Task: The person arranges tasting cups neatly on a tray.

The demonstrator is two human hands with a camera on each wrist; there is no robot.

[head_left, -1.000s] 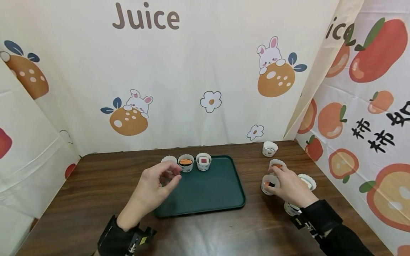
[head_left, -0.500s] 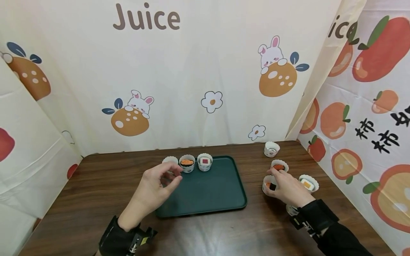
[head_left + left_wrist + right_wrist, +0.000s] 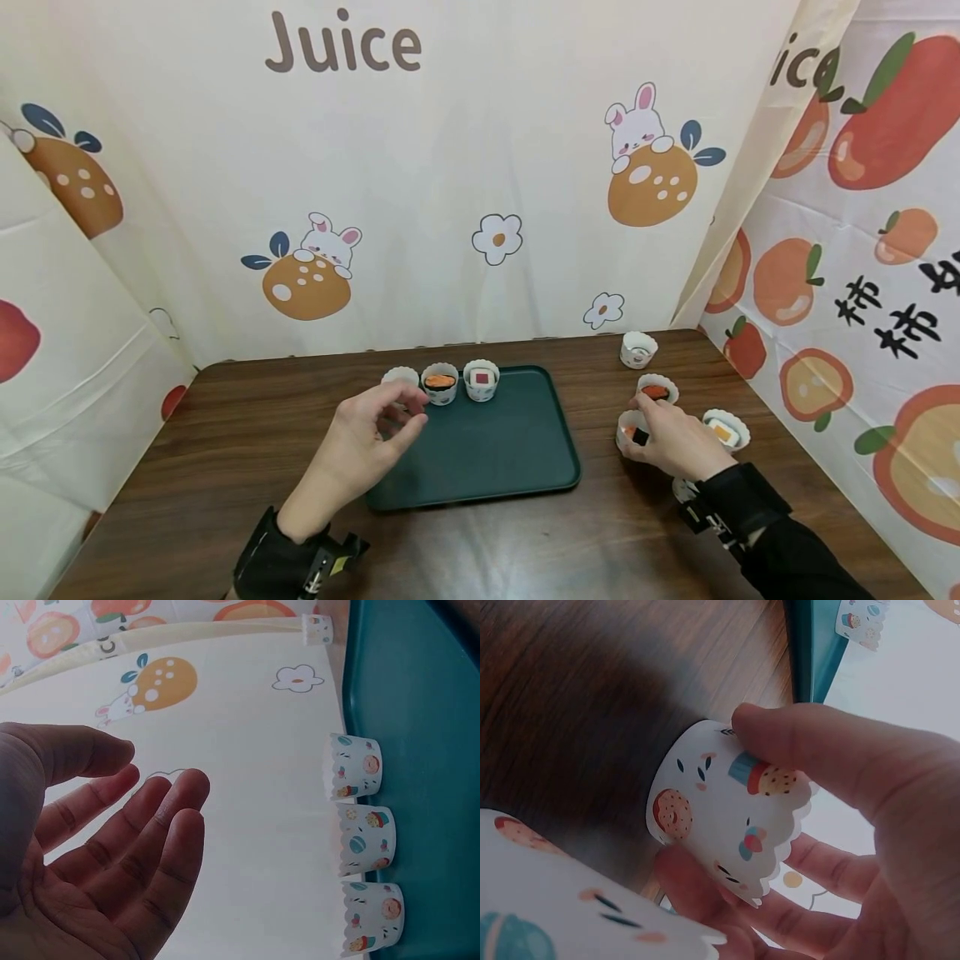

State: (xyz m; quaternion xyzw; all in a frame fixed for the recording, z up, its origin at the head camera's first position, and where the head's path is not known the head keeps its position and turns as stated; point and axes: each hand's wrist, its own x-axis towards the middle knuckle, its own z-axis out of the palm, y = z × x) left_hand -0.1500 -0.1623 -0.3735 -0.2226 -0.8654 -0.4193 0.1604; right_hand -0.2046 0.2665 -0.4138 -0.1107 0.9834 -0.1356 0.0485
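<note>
My right hand (image 3: 678, 443) grips a white paper baking cup (image 3: 720, 799) by its sides, the thumb on one wall and fingers on the other. Inside this cup lies a small toy-sized sushi piece (image 3: 640, 437) in black and orange, partly hidden by the hand. My left hand (image 3: 367, 437) hovers over the left part of the dark green tray (image 3: 487, 454), its fingers loosely bent around nothing. Along the tray's back edge stand three printed paper cups; the middle cup (image 3: 439, 397) holds an orange-topped piece, the right cup (image 3: 481, 392) a white one with a red centre.
Right of the tray, a back cup (image 3: 637, 354) stands alone. Another cup (image 3: 673, 388) with an orange-red piece sits behind my right hand. A cup (image 3: 738, 437) with a white-and-yellow piece is beside it, and one more cup (image 3: 684, 490) is mostly hidden under the wrist.
My right fingers have settled around the paper cup with the black-and-orange piece, barely moving otherwise. The left hand stays in place, and the head view has shifted slightly.
</note>
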